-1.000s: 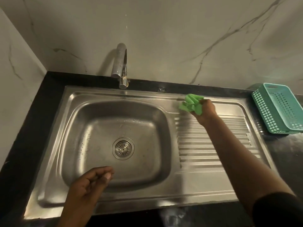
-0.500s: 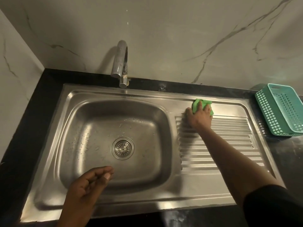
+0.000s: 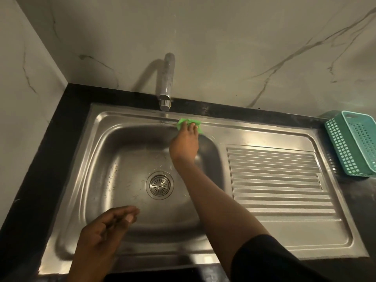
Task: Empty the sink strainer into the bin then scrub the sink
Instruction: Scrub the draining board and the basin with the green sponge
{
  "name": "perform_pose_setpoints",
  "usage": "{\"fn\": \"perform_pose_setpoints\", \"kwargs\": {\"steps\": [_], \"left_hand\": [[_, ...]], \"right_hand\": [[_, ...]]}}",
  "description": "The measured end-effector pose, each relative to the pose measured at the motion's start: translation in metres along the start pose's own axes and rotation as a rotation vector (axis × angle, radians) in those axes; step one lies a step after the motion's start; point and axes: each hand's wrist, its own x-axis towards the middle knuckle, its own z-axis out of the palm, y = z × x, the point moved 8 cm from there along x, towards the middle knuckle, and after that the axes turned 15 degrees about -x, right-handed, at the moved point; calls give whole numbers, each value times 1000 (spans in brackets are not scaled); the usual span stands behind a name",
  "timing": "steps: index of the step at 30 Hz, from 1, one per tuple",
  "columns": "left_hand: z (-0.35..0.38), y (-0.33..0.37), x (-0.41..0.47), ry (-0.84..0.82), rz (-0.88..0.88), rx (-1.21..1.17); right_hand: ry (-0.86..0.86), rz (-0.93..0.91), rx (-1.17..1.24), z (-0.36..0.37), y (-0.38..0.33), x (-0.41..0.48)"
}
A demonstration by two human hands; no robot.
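Observation:
A stainless steel sink [image 3: 101, 159] with a round strainer [image 3: 159, 185] seated in its drain fills the middle of the view. My right hand [image 3: 185, 145] reaches across the basin and presses a green scrub pad [image 3: 189, 123] against the sink's back rim, just right of the tap. Its fingers lie straight over the pad. My left hand [image 3: 101, 239] hovers over the basin's front edge, fingers loosely curled, holding nothing.
A chrome tap [image 3: 166, 82] stands at the back rim. The ribbed drainboard [image 3: 274, 180] lies to the right of the basin. A teal plastic basket [image 3: 354, 143] sits on the black counter [image 3: 50, 149] at the far right. Marble walls close in behind and on the left.
My right hand has carried the green pad left from the drainboard's back corner to the back rim near the tap. The left hand has barely moved.

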Motion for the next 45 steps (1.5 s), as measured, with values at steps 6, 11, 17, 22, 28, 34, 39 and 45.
{"fn": "perform_pose_setpoints", "kwargs": {"steps": [6, 11, 17, 22, 28, 34, 39, 45], "left_hand": [[2, 6, -2, -31, 20, -8], [-1, 8, -4, -37, 25, -33], [-20, 10, -16, -19, 23, -42], [-47, 6, -21, 41, 3, -48], [-76, 5, -23, 103, 28, -102], [-73, 6, -22, 90, 33, -95], [-58, 12, -23, 33, 35, -29], [-47, 26, -35, 11, 77, -24]], "right_hand": [[-13, -311, 0, -16, -17, -2], [219, -58, 86, -34, 33, 7], [71, 41, 5, 8, -3, 0], [74, -141, -35, 27, -122, -31], [22, -377, 53, 40, -205, -57], [-94, -686, 112, 41, -210, -67], [-246, -873, 197, 40, -195, -111], [-449, -1015, 248, 46, -171, -194]]}}
